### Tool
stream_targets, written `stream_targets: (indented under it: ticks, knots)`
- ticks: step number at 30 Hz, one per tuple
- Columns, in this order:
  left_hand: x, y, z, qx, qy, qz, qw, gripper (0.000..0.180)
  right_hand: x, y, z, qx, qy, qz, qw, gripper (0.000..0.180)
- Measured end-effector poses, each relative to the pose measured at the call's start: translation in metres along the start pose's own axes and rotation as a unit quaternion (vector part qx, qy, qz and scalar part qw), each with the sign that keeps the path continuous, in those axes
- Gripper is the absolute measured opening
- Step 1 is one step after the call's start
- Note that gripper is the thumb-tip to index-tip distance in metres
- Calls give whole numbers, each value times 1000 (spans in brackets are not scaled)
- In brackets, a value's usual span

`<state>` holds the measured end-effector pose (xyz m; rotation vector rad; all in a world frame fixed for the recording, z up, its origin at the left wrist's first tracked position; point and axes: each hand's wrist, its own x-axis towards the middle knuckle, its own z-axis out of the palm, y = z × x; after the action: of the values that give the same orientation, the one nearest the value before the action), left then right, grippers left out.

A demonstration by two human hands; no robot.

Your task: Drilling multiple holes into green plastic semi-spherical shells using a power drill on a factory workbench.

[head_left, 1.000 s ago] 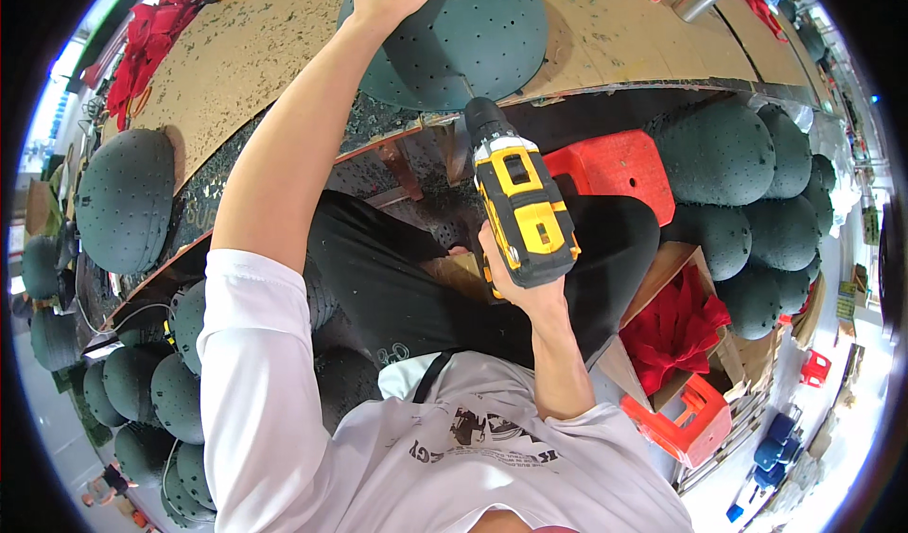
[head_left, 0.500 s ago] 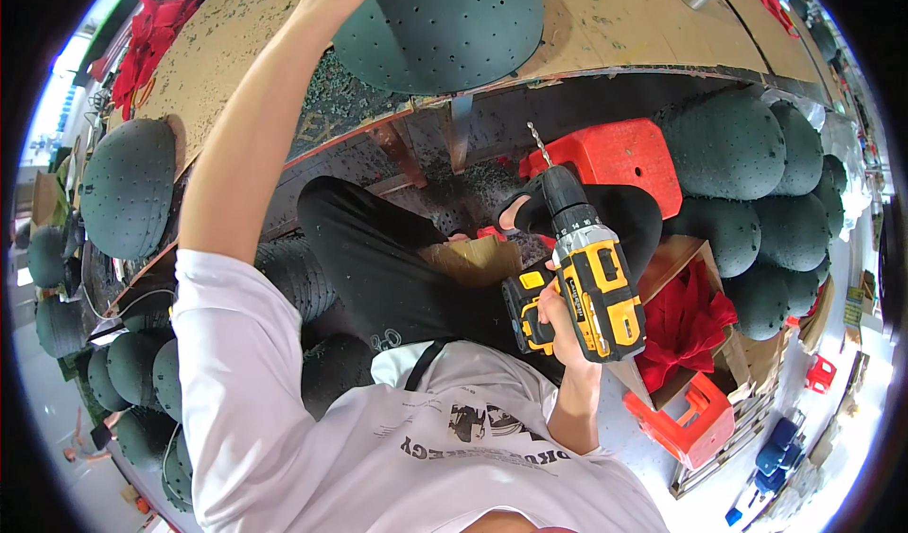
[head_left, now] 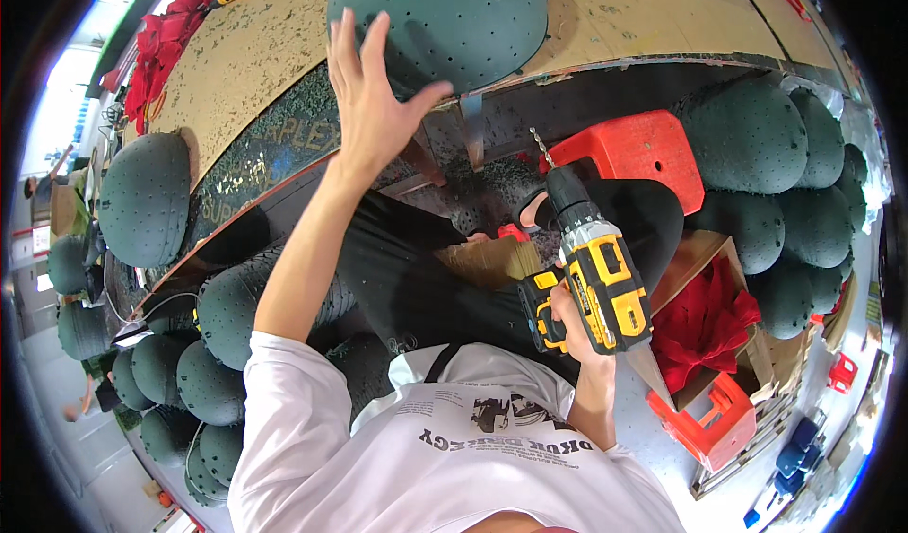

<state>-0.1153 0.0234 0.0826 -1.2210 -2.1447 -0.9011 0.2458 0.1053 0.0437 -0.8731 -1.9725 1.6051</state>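
My left hand is raised at the table's near edge, its fingers spread with nothing in them. Just beyond it, a dark green dome-shaped shell dotted with small holes rests on the table. The fingertips overlap the shell's left side in the picture; whether they touch it I cannot tell. By its handle, my right hand grips a yellow and black cordless drill above my lap. A silver twist bit in its chuck points away from me, apart from the shell.
Green shavings litter the cardboard-topped table. Stacked shells stand at the right, and more shells at the left. A red plastic stool sits under the table edge. Beside my right arm is a cardboard box of red cloth.
My left hand has drawn back toward me from the far part of the shell, fingers now spread. The drill stays in my right hand, and the view has shifted slightly.
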Motion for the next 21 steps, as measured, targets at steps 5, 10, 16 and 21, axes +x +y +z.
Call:
stream_targets:
  ticks: [5,10,16,21]
  knots:
    - [99,-14,-10,98,52,-6,994,51,-5,5,-1,-80,-34,-62,994,27]
    - [171,1,-19,125,-143,-153,970,47,-10,1,3,-7,-10,-37,999,28]
    - [178,12,-10,199,-129,-55,970,43,-13,-2,5,-18,-3,-56,998,27]
    - [188,8,-4,186,-121,-118,968,40,-16,2,2,-23,-1,-63,998,28]
